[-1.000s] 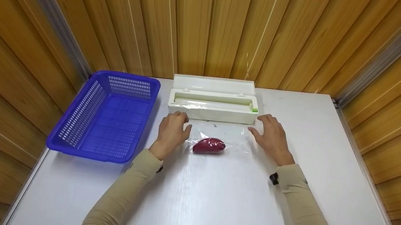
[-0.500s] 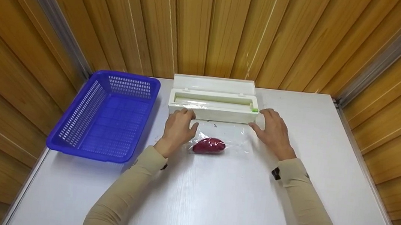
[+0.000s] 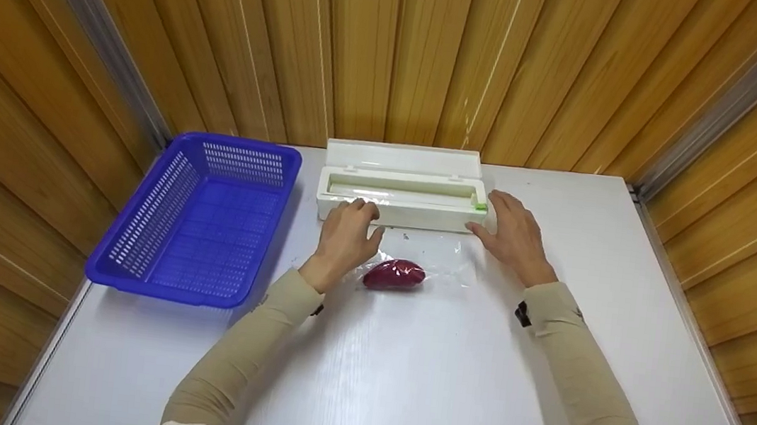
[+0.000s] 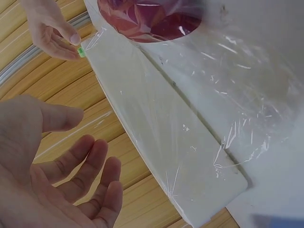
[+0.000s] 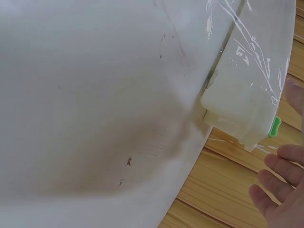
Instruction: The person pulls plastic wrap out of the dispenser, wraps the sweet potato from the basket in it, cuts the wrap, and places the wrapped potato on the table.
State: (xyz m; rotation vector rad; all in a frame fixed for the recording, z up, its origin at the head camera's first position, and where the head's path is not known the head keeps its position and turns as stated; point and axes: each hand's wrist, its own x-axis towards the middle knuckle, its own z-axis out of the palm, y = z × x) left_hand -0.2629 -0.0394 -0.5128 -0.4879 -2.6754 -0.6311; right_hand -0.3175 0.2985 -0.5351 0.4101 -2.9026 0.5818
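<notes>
A white cling film dispenser box (image 3: 396, 214) stands at the back of the table with its lid raised and a film roll inside. Clear film (image 4: 237, 95) runs down its front onto the table. Across that film lies a dark red, smooth, elongated object (image 3: 394, 275), perhaps a sweet potato, with film over it. My left hand (image 3: 344, 241) hovers in front of the box's left half, fingers loosely bent and holding nothing. At the box's right end is my right hand (image 3: 515, 235), thumb and fingers apart near the green slider (image 5: 275, 127); touch cannot be told.
A blue plastic basket (image 3: 261, 242) with slotted walls stands on the left of the white table (image 3: 401, 386). Wood-patterned panels (image 3: 425, 54) rise behind the table and on both sides.
My left hand has moved right and forward, toward the front of the box. My right hand has shifted slightly forward beside the box's right end. The red object has stayed in place.
</notes>
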